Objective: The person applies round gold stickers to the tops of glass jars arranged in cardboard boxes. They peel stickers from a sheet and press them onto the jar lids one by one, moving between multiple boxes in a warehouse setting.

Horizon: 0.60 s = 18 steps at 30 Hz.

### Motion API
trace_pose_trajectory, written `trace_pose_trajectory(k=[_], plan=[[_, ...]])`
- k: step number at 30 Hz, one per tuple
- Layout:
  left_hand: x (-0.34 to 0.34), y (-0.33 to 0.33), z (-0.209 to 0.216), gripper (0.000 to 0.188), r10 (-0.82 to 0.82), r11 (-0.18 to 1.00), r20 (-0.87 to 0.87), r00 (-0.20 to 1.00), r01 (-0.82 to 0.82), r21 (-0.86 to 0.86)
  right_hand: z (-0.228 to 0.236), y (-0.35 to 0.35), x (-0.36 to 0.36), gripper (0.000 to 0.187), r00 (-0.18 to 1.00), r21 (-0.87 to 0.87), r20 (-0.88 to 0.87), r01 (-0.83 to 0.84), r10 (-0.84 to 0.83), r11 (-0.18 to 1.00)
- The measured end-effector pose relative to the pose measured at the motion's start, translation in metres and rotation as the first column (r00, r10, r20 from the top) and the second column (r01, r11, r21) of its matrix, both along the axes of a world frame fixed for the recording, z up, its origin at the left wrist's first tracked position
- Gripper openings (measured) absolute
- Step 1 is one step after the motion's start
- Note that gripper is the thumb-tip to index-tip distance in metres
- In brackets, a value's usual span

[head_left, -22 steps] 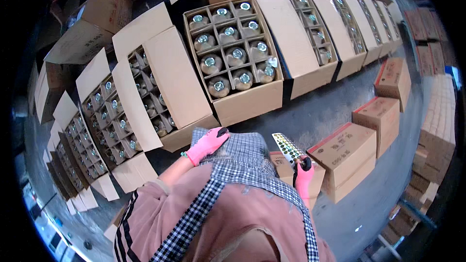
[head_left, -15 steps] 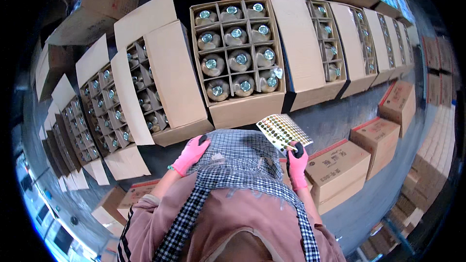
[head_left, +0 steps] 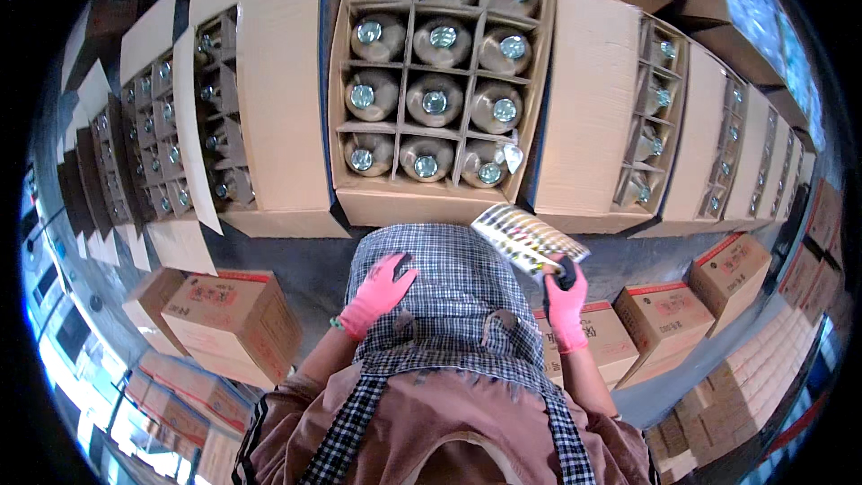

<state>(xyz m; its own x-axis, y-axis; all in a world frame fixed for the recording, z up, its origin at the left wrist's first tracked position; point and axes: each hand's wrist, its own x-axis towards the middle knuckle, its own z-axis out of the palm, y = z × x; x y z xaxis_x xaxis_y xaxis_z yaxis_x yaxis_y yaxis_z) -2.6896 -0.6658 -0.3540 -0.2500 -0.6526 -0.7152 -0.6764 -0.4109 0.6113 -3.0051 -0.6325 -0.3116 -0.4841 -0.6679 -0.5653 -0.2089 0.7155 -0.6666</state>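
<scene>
My right hand (head_left: pixel 567 305), in a pink glove with dark fingertips, grips a sheet of small round gold and dark stickers (head_left: pixel 519 235) by its near right corner. The sheet's far left edge is by the front of an open carton (head_left: pixel 413 208). Inside that carton, cardboard dividers separate several round, brownish glass flasks (head_left: pixel 435 106) with shiny greenish tips. A small clear, whitish piece (head_left: pixel 513 158) sits by the near right flask. My left hand (head_left: pixel 375 295), gloved in pink too, is empty before my checked apron (head_left: pixel 440 274), fingers apart.
More open cartons of flasks stand in a row to the left (head_left: pixel 162 135) and right (head_left: pixel 593 108), some flaps raised. Closed cartons (head_left: pixel 235 319) lie behind me on the left, with others (head_left: pixel 664 319) on the right. Blue plastic-wrapped goods (head_left: pixel 763 27) sit far right.
My view has shifted so the middle carton appears larger and higher. My left hand has moved right, from the apron's side to its front, fingers spreading. My right hand still holds the sticker sheet.
</scene>
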Motion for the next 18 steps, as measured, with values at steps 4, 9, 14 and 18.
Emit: trace_pose_trajectory(k=[4, 9, 14, 18], plan=[[0.016, -0.051, -0.086, 0.056, 0.080, 0.881, 0.354, 0.932, 0.100, -0.463, -0.044, -0.038, -0.048, 0.020, 0.900, -0.178, -0.376, 0.165, -0.222, 0.970], [0.084, -0.102, -0.184, 0.074, 0.236, 0.944, 0.728, 0.644, 0.027, -0.330, -0.118, -0.084, -0.087, 0.009, 0.922, -0.434, -0.016, 0.342, -0.387, 0.833], [0.076, -0.087, -0.242, 0.087, 0.265, 0.940, 0.817, 0.512, 0.052, -0.337, -0.196, -0.089, -0.093, 0.010, 0.942, -0.282, -0.059, 0.303, -0.332, 0.910], [0.066, -0.093, -0.239, 0.088, 0.366, 0.883, 0.782, 0.505, 0.078, -0.463, -0.238, -0.090, -0.095, 0.014, 0.905, -0.288, -0.083, 0.378, -0.417, 0.880]])
